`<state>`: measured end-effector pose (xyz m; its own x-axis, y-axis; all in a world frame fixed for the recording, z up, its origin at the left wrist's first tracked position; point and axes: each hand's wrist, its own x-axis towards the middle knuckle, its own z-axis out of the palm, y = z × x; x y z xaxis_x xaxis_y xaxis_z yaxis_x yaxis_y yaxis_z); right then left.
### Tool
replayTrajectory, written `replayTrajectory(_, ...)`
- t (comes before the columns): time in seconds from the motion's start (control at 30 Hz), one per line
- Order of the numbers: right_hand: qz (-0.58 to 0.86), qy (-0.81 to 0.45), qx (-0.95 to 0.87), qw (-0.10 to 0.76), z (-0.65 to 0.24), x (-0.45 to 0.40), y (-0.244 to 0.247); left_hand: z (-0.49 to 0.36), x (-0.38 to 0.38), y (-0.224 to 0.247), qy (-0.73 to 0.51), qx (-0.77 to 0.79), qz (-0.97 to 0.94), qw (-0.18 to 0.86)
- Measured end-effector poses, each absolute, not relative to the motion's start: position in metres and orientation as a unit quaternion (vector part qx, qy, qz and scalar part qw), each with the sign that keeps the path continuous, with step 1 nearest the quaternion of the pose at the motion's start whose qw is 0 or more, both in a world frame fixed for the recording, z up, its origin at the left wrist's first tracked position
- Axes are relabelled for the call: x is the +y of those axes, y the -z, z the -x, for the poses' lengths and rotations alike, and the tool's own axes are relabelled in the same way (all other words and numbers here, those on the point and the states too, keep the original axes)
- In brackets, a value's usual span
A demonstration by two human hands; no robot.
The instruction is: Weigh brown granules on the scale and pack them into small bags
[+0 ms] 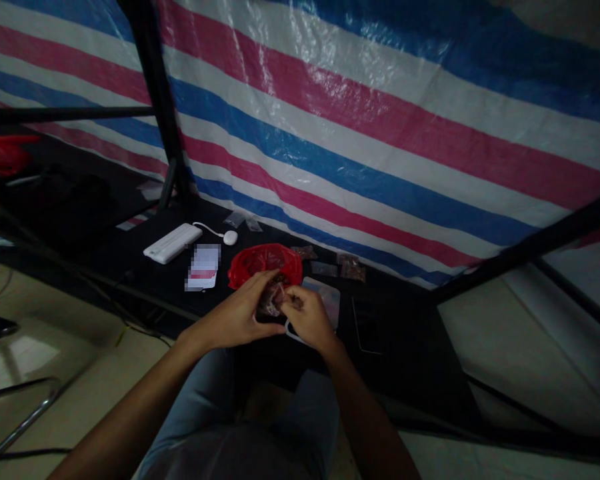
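In the head view my left hand (240,310) curves round a small clear plastic bag (269,303), with its thumb stretched out low. The fingers of my right hand (310,319) are pinched together at the bag's right side. Something small and brown shows by those fingertips, too dim to name. Just behind the hands lies an opened red plastic bag (265,257), its inside partly covered by my left fingers. Beneath and beside my right hand is a translucent, light-rimmed tray (330,293).
Small filled bags (351,268) lie at the back right, near a dark phone-like slab (366,325). On the left are a white power bank (174,243), a white round piece (231,237) on a cable and a printed packet (203,267). Striped sheeting (330,153) hangs behind the black table.
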<state>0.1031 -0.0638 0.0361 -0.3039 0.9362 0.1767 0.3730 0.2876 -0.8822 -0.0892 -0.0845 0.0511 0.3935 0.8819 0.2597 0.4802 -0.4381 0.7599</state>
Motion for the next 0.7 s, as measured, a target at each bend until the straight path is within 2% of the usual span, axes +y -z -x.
replayTrajectory(0.17,0.451,-0.506,-0.625,0.388,-0.106,-0.057,-0.038,0.086,-0.071,-0.05,-0.326,0.405,-0.767,0.376)
replayTrajectory(0.27,0.451,-0.533,-0.583,0.416,-0.123,-0.051,-0.041,0.096,-0.047,-0.065,-0.265,0.436,-0.81,0.29)
replayTrajectory(0.37,0.465,-0.504,-0.572,0.45,-0.149,-0.048,-0.043,0.105,-0.01,-0.084,-0.097,0.478,-0.861,0.147)
replayTrajectory(0.47,0.484,-0.473,-0.572,0.464,-0.177,-0.049,-0.04,0.101,0.026,-0.097,0.054,0.466,-0.882,0.049)
replayTrajectory(0.57,0.502,-0.434,-0.597,0.451,-0.198,-0.052,-0.035,0.086,0.048,-0.101,0.163,0.411,-0.897,0.003)
replayTrajectory(0.7,0.531,-0.345,-0.647,0.424,-0.224,-0.044,-0.027,0.065,0.059,-0.102,0.222,0.372,-0.901,-0.018)
